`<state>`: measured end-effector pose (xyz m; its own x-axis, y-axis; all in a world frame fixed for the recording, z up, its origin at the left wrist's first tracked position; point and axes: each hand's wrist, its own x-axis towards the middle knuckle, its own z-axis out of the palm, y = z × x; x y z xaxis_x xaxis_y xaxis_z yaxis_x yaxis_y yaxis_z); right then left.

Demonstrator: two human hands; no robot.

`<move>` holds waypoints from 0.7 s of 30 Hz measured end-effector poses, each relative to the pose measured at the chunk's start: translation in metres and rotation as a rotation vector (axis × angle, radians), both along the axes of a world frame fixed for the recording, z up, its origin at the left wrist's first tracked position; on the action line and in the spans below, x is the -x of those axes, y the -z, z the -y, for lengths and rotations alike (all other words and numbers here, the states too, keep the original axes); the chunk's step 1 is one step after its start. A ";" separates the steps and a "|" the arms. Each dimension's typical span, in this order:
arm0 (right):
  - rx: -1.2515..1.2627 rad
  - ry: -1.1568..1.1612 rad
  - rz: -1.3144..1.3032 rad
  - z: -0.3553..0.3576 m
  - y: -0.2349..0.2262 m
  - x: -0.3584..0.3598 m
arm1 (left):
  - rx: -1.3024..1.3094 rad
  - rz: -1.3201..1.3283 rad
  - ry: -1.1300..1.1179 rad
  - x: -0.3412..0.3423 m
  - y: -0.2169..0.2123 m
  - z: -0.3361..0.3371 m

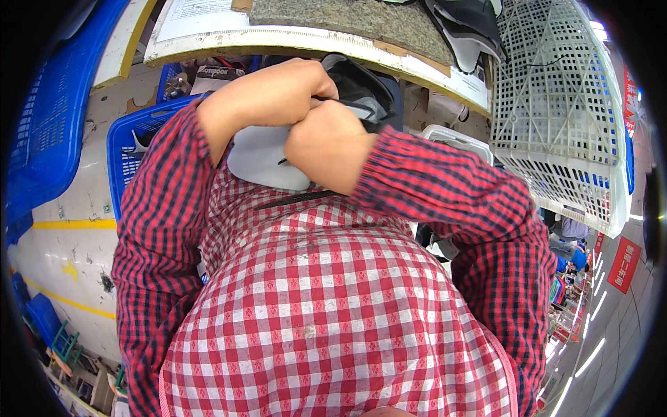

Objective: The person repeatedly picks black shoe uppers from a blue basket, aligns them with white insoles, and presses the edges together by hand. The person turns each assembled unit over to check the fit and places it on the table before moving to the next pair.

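Close in front of my apron, my left hand point(295, 87) is closed, its fingers curled down and partly hidden. Just below and touching it is my right hand point(326, 144), also closed. Between and around them is a soft, floppy piece with a pale grey part point(262, 158) below and a dark black part point(372, 94) behind; it may be a shoe upper, but its whole shape is covered. Both hands seem to pinch this piece. My fingertips are hidden.
A worktable point(333, 38) with a stone slab point(354, 26) runs along the top. Dark and grey cut pieces point(469, 35) lie at its right. A white perforated crate point(563, 104) stands on the right. Blue baskets point(48, 132) are on the left, another blue bin point(118, 149) nearer me.
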<state>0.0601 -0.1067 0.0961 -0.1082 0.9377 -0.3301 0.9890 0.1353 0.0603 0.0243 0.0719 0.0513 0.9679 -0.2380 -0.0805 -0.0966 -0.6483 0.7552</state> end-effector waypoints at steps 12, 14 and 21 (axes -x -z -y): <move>0.862 0.562 -1.122 -0.022 0.065 -0.143 | -0.200 0.657 -0.092 0.124 0.056 0.092; 0.817 0.563 -0.977 -0.031 0.055 -0.131 | -0.463 0.475 -0.059 0.123 0.058 0.086; 0.599 0.333 -0.645 -0.008 0.005 -0.103 | 0.846 -0.188 -0.535 0.086 0.025 0.036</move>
<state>0.1629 -0.0988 0.0914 -0.1954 0.6471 -0.7369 0.8004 -0.3290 -0.5011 -0.0614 0.0358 0.0260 0.9530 0.1732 -0.2487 0.2172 0.1821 0.9590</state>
